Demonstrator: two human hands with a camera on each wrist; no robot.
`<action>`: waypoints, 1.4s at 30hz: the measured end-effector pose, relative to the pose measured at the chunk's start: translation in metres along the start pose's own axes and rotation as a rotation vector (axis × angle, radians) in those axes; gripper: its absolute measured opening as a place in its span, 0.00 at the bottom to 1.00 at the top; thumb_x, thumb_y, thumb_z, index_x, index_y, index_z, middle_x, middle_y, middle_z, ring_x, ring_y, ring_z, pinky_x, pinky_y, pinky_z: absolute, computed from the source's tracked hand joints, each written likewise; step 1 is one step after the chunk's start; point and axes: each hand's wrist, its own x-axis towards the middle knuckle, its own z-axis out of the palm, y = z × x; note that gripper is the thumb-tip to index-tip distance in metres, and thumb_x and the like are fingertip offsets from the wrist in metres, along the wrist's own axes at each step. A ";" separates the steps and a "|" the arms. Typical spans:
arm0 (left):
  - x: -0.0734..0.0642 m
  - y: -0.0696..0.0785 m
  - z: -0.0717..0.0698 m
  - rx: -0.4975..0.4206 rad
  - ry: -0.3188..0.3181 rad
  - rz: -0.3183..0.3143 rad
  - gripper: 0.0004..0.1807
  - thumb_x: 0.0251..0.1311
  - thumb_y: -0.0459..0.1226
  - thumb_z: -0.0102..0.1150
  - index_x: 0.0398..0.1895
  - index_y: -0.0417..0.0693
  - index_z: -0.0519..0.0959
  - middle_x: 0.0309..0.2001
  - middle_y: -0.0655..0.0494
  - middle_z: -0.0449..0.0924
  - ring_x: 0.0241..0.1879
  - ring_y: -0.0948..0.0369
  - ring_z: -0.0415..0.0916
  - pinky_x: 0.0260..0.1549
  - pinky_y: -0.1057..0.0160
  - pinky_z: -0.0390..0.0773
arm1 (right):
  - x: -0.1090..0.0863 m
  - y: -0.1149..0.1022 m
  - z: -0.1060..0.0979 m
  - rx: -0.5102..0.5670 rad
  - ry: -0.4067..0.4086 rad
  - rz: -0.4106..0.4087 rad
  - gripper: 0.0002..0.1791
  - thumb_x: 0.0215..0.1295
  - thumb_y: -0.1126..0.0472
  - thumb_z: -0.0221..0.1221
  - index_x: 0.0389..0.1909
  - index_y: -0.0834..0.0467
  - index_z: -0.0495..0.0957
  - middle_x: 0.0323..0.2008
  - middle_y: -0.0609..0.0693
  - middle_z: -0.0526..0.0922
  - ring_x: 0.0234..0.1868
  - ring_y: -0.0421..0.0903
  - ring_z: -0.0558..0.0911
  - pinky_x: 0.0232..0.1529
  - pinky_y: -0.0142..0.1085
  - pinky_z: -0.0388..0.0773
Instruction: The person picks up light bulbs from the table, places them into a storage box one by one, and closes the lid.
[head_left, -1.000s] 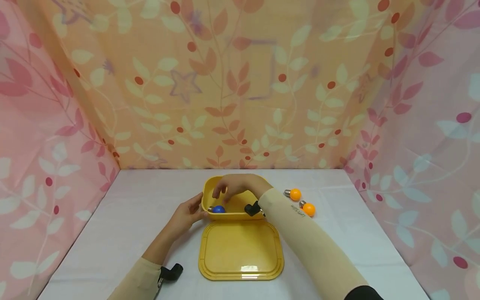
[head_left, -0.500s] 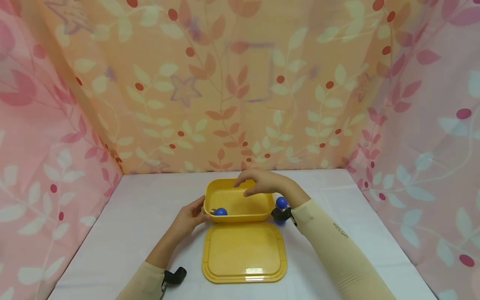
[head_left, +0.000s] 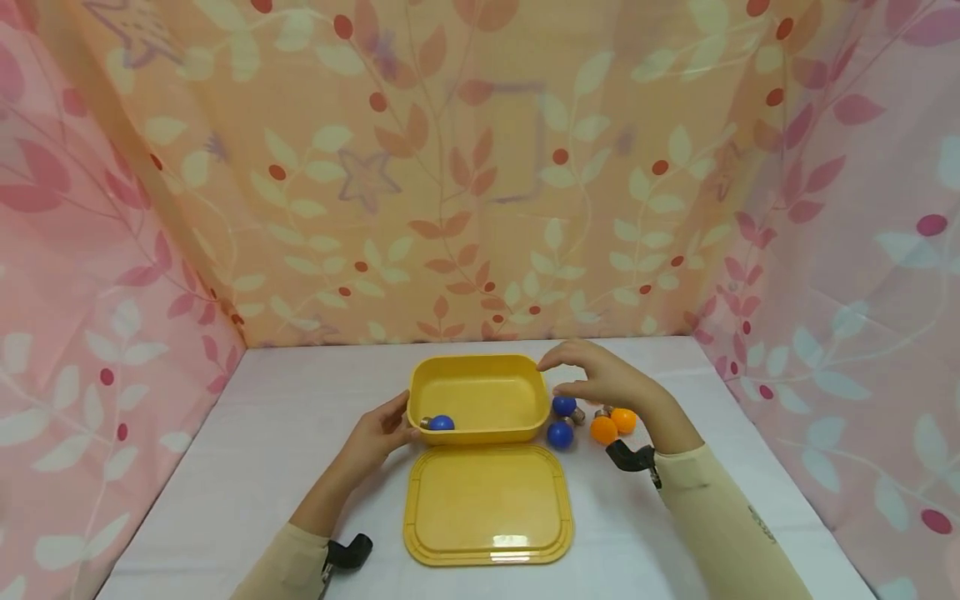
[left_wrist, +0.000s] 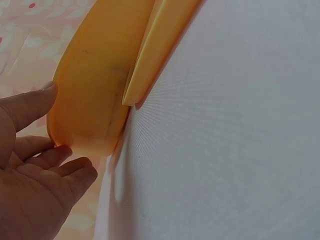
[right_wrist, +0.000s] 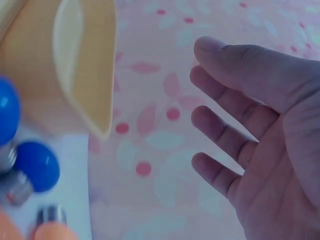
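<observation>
A yellow plastic box lies lidless on the table, with one blue light bulb inside at its near left corner. My left hand touches the box's left end; in the left wrist view, thumb and fingertips rest against its yellow wall. To the right of the box my right hand hovers with fingers apart, holding nothing. Below its fingers are two blue bulbs, one farther and one nearer. Two orange bulbs sit just right of them, partly near the wrist.
The yellow lid lies flat in front of the box, close to its near wall. White cloth covers the table. Patterned curtains enclose the back and both sides.
My right hand has moved right, from inside the box to above the bulbs beside it. The blue bulbs there have come into view from behind my forearm. My left hand stays at the box.
</observation>
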 end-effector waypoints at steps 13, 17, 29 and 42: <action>-0.002 -0.006 -0.003 0.045 0.010 0.007 0.45 0.62 0.46 0.71 0.79 0.47 0.61 0.78 0.48 0.61 0.77 0.47 0.59 0.71 0.50 0.66 | -0.081 0.048 0.007 -0.028 0.238 0.089 0.22 0.63 0.61 0.71 0.57 0.40 0.83 0.57 0.40 0.82 0.63 0.46 0.74 0.65 0.58 0.73; -0.003 -0.006 -0.005 0.070 0.008 0.010 0.45 0.61 0.49 0.72 0.79 0.47 0.63 0.78 0.49 0.62 0.76 0.47 0.60 0.70 0.48 0.67 | -0.096 0.063 0.010 -0.030 0.291 0.131 0.21 0.64 0.60 0.71 0.56 0.40 0.83 0.59 0.42 0.82 0.64 0.48 0.73 0.66 0.61 0.71; -0.003 -0.002 -0.003 0.067 0.041 -0.002 0.42 0.63 0.45 0.71 0.78 0.49 0.64 0.77 0.50 0.64 0.76 0.47 0.60 0.70 0.47 0.68 | -0.111 0.098 0.001 0.042 0.213 0.340 0.21 0.65 0.57 0.69 0.59 0.44 0.82 0.64 0.52 0.79 0.70 0.61 0.69 0.66 0.74 0.61; -0.003 0.001 0.004 0.031 0.044 0.003 0.45 0.62 0.46 0.72 0.79 0.50 0.62 0.78 0.49 0.62 0.77 0.49 0.57 0.73 0.49 0.63 | -0.116 0.130 0.020 0.179 0.106 0.454 0.25 0.62 0.53 0.71 0.61 0.46 0.81 0.64 0.55 0.78 0.70 0.66 0.68 0.67 0.73 0.63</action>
